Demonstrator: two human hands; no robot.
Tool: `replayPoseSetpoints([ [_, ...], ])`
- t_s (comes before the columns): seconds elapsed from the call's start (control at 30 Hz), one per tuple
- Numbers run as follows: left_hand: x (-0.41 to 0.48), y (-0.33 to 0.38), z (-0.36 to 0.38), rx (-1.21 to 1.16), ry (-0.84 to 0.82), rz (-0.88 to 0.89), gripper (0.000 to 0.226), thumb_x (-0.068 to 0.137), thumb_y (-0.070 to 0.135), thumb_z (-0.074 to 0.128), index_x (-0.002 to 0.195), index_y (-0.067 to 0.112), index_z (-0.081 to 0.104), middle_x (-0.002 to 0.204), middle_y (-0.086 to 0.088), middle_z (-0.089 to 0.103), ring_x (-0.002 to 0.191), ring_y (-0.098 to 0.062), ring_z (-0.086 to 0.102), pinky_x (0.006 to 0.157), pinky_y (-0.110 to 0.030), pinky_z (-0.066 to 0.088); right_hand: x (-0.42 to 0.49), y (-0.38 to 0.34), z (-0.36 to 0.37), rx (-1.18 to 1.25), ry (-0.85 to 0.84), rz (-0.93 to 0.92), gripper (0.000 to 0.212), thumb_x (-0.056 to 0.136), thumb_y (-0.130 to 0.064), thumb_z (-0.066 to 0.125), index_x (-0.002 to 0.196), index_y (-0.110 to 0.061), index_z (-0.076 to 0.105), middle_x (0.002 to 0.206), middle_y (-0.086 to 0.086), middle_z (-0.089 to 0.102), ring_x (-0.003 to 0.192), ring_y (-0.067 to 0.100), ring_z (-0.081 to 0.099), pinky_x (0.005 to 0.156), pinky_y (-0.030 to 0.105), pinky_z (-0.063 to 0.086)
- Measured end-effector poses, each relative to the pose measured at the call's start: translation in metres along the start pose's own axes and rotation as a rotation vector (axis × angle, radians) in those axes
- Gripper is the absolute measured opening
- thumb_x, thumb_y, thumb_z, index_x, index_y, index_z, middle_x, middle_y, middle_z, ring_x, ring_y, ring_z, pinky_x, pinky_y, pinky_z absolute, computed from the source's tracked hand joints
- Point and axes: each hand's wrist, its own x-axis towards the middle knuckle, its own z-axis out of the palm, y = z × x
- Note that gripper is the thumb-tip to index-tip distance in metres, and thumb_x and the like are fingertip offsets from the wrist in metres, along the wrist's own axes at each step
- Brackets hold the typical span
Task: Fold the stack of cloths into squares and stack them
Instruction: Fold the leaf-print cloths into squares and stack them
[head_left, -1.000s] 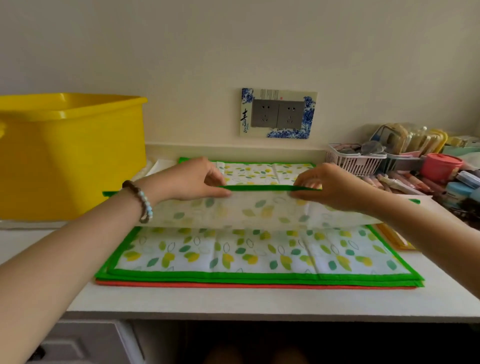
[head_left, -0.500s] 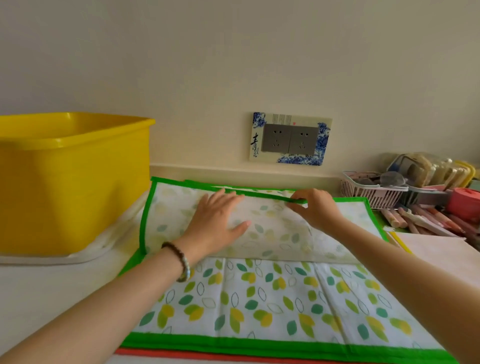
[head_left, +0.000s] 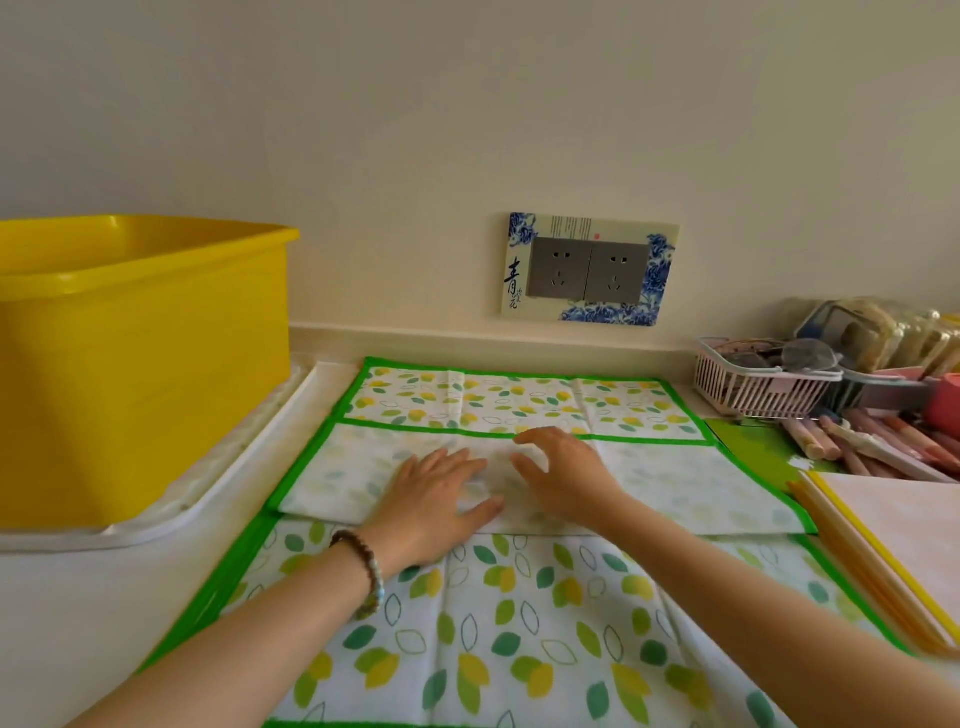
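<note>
The top leaf cloth (head_left: 519, 623) is spread on the stack of cloths (head_left: 226, 587), in the middle of the worktop (head_left: 78, 623). A pale flap (head_left: 701, 483) is folded over and lies across the cloth, with its green edge on the far side. The flap is pressed down by the left hand (head_left: 441, 499) and the right hand (head_left: 563, 480). The fingers of both are apart and laid on the cloth, and nothing is gripped. The hands are close together near the middle of the flap.

From here the fold could be spoiled. If the hands are pushed sideways, the flap may be dragged and its green edge left crooked, so no neat square would be made. The cloths below may be slid along too, as they look thin and loose.

A yellow tub (head_left: 140, 364) stands to the left and a pink basket (head_left: 753, 384) to the right.
</note>
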Motion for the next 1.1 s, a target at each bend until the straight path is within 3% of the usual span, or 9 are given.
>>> replayPoseSetpoints([
  [0.1,0.001,-0.001,0.003,0.018,0.006,-0.004,0.067,0.090,0.066,0.026,0.148,0.032,0.018,0.158,0.010,0.009,0.145,-0.011,0.002,0.119,-0.039,0.003,-0.004,-0.004,0.017,-0.085,-0.079,-0.020,0.044,0.098,-0.036,0.035,0.140,-0.022,0.039,0.148,0.000,0.037,0.135,0.018,0.034,0.112,0.032,0.024],
  [0.27,0.002,-0.003,0.004,0.004,0.002,-0.003,0.068,0.089,0.067,0.027,0.148,0.034,0.018,0.157,0.012,0.008,0.145,-0.011,0.001,0.119,-0.039,0.003,-0.012,0.012,0.021,-0.087,-0.129,0.005,0.053,0.098,-0.050,0.025,0.147,-0.033,0.023,0.156,-0.007,0.018,0.145,0.012,0.012,0.119,0.034,0.007],
  [0.6,-0.001,-0.003,0.002,0.005,-0.020,0.004,0.071,0.088,0.069,0.026,0.148,0.034,0.016,0.157,0.013,0.006,0.145,-0.012,0.000,0.119,-0.040,0.003,-0.048,0.117,-0.037,-0.203,-0.162,0.285,0.058,0.095,-0.059,0.019,0.148,-0.037,0.014,0.158,-0.007,0.010,0.146,0.014,0.009,0.118,0.037,0.005],
  [0.8,-0.001,-0.003,0.002,0.013,-0.040,0.006,0.107,0.059,0.092,0.008,0.149,0.034,0.014,0.158,0.013,0.004,0.146,-0.014,0.000,0.118,-0.042,0.001,-0.055,0.134,-0.051,-0.225,-0.189,0.372,0.058,0.096,-0.056,0.020,0.149,-0.032,0.015,0.158,-0.005,0.010,0.146,0.016,0.007,0.119,0.038,0.005],
  [0.93,0.001,-0.004,0.004,0.035,-0.044,0.015,0.118,0.050,0.098,0.008,0.149,0.033,0.012,0.158,0.011,0.002,0.146,-0.015,0.000,0.118,-0.044,0.001,-0.054,0.084,-0.045,-0.163,-0.126,0.227,0.057,0.098,-0.050,0.027,0.148,-0.025,0.022,0.157,-0.003,0.019,0.143,0.016,0.019,0.116,0.035,0.014],
  [1.1,0.002,-0.003,0.003,0.037,-0.047,0.004,0.119,0.050,0.098,0.011,0.149,0.033,0.012,0.158,0.011,0.003,0.146,-0.015,0.000,0.118,-0.045,0.001,-0.061,0.024,-0.016,-0.095,-0.193,-0.035,0.055,0.096,-0.055,0.027,0.147,-0.035,0.022,0.157,-0.010,0.015,0.145,0.011,0.009,0.117,0.035,0.003],
])
